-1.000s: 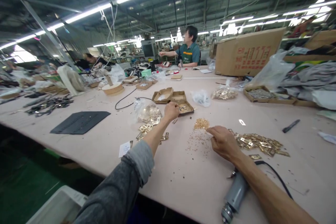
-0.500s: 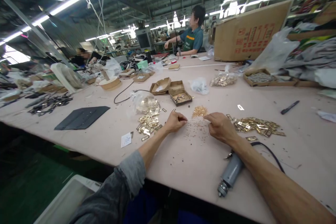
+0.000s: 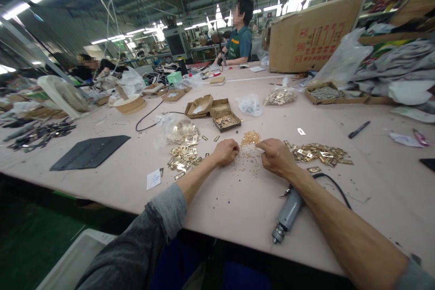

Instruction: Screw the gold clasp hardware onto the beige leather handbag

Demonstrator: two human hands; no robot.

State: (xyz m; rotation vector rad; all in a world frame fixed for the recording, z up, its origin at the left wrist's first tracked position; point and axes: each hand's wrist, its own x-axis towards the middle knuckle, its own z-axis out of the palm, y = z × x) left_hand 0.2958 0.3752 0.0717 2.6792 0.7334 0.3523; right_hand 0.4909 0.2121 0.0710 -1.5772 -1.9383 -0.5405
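My left hand [image 3: 226,152] rests on the table with its fingers curled together; anything inside is too small or hidden to make out. Facing it, my right hand [image 3: 277,157] is closed too, thumb and index finger at the edge of a pile of tiny gold pieces [image 3: 250,137]. More tiny bits [image 3: 247,159] lie scattered between both hands. Under my right forearm lies a grey electric screwdriver [image 3: 288,210] with a black cord. Gold slotted metal plates [image 3: 321,155] are heaped right of my right hand, and another heap of plates [image 3: 182,158] lies left of my left hand.
Behind the hands stand an open cardboard box [image 3: 227,121] and a clear bag of plates [image 3: 182,132]. A black board [image 3: 89,153] lies at left, a black pen [image 3: 359,129] at right. A large carton [image 3: 314,36] and a co-worker [image 3: 240,38] are across the table.
The view has turned slightly right, so the table's things sit further left. My hands keep nearly the same pose by the gold pile. The co-worker's outstretched arm has come down.
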